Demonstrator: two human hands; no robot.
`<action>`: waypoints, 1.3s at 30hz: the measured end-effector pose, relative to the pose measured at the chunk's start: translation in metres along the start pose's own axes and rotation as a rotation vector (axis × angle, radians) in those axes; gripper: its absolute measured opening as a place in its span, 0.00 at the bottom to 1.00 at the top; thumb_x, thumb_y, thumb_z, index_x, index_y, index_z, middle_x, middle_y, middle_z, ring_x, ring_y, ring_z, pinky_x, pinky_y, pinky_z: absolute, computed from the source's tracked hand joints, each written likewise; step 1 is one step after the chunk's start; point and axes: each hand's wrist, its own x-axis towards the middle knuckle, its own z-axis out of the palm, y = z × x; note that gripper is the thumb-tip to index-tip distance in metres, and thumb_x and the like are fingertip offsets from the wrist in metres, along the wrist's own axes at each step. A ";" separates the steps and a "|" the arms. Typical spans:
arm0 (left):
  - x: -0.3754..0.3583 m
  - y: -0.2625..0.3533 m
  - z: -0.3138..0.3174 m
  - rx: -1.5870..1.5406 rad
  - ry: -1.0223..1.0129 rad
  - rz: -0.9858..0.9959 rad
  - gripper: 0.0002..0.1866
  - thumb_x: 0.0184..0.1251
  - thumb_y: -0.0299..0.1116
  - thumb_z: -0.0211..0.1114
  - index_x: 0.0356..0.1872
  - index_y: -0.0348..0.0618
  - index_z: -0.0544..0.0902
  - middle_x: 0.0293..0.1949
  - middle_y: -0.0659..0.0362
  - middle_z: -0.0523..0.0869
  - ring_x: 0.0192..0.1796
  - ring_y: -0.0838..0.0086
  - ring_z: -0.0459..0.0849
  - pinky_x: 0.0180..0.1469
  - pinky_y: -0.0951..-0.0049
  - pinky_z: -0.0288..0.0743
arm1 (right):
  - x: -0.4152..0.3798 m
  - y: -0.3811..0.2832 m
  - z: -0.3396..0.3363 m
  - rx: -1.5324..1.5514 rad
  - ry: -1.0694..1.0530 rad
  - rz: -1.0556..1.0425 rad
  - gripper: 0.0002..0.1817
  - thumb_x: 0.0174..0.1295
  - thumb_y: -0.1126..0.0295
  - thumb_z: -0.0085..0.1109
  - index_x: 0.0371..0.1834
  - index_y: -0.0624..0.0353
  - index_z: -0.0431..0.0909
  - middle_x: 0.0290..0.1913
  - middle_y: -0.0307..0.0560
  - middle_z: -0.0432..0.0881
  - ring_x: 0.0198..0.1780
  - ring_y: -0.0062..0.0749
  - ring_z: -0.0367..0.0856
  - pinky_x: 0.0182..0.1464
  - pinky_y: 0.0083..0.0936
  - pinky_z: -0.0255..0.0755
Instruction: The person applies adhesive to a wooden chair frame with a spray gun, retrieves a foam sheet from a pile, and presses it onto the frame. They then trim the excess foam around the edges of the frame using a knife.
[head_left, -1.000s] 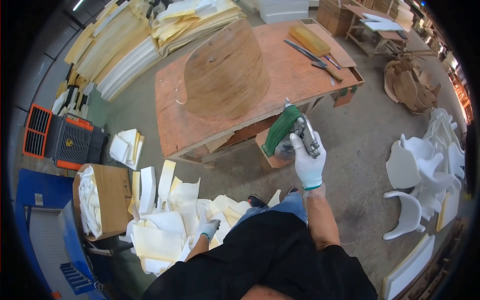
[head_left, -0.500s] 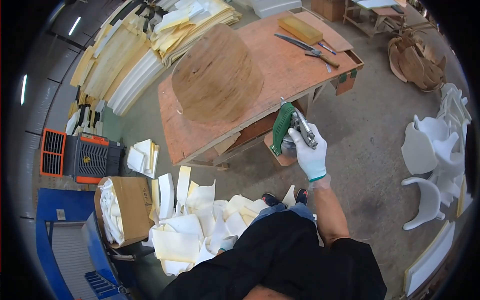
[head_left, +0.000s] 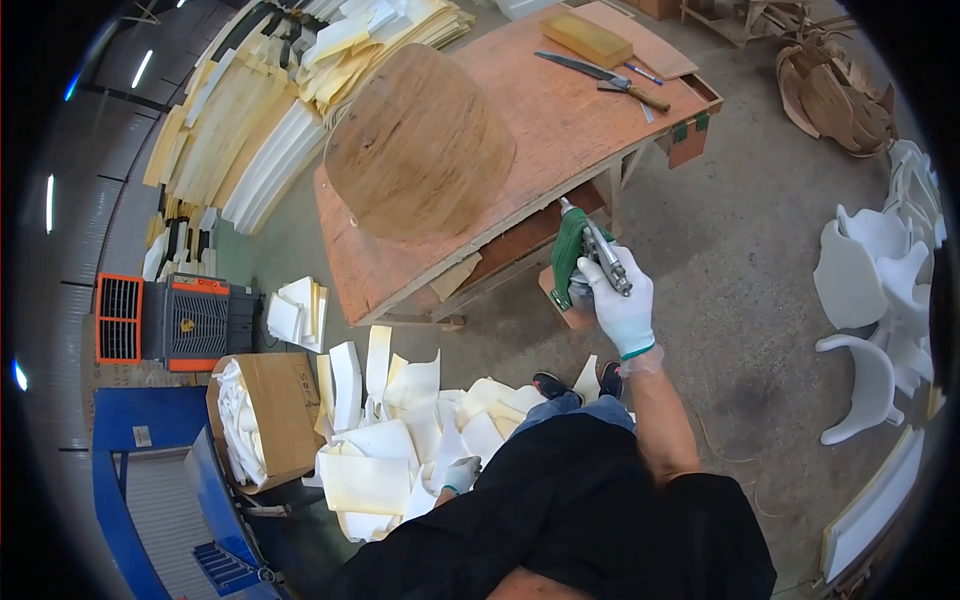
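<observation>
My right hand (head_left: 622, 303), gloved, is wrapped around a metal spray gun (head_left: 610, 258) with green strapping (head_left: 568, 252), just off the counter's (head_left: 420, 180) near edge; my palm hides part of its grip. My left hand (head_left: 461, 474), also gloved, hangs low over the foam scraps (head_left: 370, 480), too small to tell how its fingers sit. On the counter lies a curved wooden shell (head_left: 420, 145), with scissors (head_left: 605, 80) beside a yellow block (head_left: 587, 38).

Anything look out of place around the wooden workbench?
Yes: white and cream foam sheets lie jumbled on the grey floor, spread rather than stacked. One pale offcut sits between the dark shoes, possibly a trip hazard. No spill visible.
</observation>
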 end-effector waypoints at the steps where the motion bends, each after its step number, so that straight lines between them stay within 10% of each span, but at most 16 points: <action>1: -0.013 0.014 0.004 0.086 0.029 0.046 0.21 0.72 0.41 0.64 0.55 0.33 0.83 0.44 0.53 0.88 0.42 0.69 0.85 0.44 0.71 0.79 | 0.001 -0.002 -0.003 -0.028 -0.045 0.003 0.15 0.64 0.70 0.69 0.52 0.62 0.82 0.38 0.42 0.88 0.38 0.17 0.81 0.44 0.21 0.76; 9: -0.006 0.080 0.005 0.189 0.334 0.419 0.23 0.71 0.50 0.63 0.51 0.39 0.85 0.29 0.53 0.87 0.34 0.67 0.85 0.42 0.62 0.77 | -0.006 0.012 -0.001 -0.032 -0.057 0.044 0.13 0.63 0.70 0.69 0.48 0.63 0.82 0.35 0.40 0.86 0.36 0.19 0.80 0.42 0.22 0.75; 11: 0.041 0.106 -0.020 0.272 0.364 0.594 0.30 0.71 0.52 0.63 0.65 0.42 0.77 0.38 0.53 0.88 0.37 0.62 0.83 0.43 0.60 0.76 | -0.008 0.017 0.005 -0.007 -0.044 0.044 0.13 0.65 0.71 0.68 0.50 0.61 0.83 0.33 0.32 0.83 0.32 0.14 0.76 0.36 0.19 0.73; 15: 0.016 0.291 -0.048 0.022 0.525 0.927 0.47 0.61 0.43 0.76 0.74 0.30 0.60 0.71 0.39 0.70 0.72 0.56 0.71 0.71 0.60 0.68 | -0.017 -0.001 0.013 0.064 -0.031 0.200 0.14 0.66 0.71 0.67 0.53 0.61 0.82 0.32 0.31 0.79 0.25 0.10 0.69 0.26 0.15 0.64; 21: 0.018 0.513 -0.152 -0.054 0.479 1.308 0.63 0.48 0.34 0.83 0.80 0.38 0.45 0.75 0.40 0.63 0.77 0.57 0.63 0.69 0.60 0.72 | -0.041 -0.009 0.028 -0.089 0.074 0.175 0.14 0.65 0.72 0.67 0.53 0.62 0.82 0.34 0.33 0.82 0.27 0.12 0.71 0.29 0.16 0.66; 26: 0.061 0.600 -0.187 0.172 -0.066 1.379 0.55 0.48 0.27 0.82 0.77 0.36 0.56 0.71 0.45 0.71 0.73 0.62 0.69 0.68 0.61 0.73 | -0.078 0.012 0.056 -0.225 0.258 0.143 0.24 0.65 0.73 0.67 0.64 0.63 0.77 0.37 0.35 0.82 0.23 0.12 0.69 0.25 0.16 0.65; 31: 0.084 0.619 -0.181 0.064 -0.577 1.103 0.26 0.53 0.17 0.75 0.56 0.34 0.81 0.53 0.56 0.87 0.52 0.70 0.85 0.57 0.67 0.81 | -0.113 -0.005 0.117 -0.224 0.477 0.178 0.07 0.66 0.70 0.67 0.43 0.60 0.84 0.24 0.31 0.78 0.21 0.12 0.68 0.23 0.17 0.59; 38: 0.074 0.618 -0.238 0.348 -0.542 1.078 0.25 0.52 0.19 0.76 0.54 0.33 0.82 0.51 0.56 0.88 0.52 0.72 0.84 0.57 0.68 0.79 | -0.137 -0.035 0.171 -0.145 0.493 0.275 0.07 0.66 0.70 0.66 0.43 0.61 0.85 0.24 0.32 0.79 0.21 0.13 0.70 0.23 0.18 0.61; 39: 0.074 0.611 -0.246 0.406 -0.501 1.078 0.25 0.52 0.20 0.77 0.54 0.33 0.82 0.50 0.57 0.88 0.52 0.73 0.84 0.57 0.68 0.79 | -0.140 -0.032 0.170 -0.131 0.440 0.298 0.18 0.64 0.72 0.68 0.57 0.63 0.81 0.34 0.35 0.82 0.25 0.12 0.73 0.26 0.16 0.68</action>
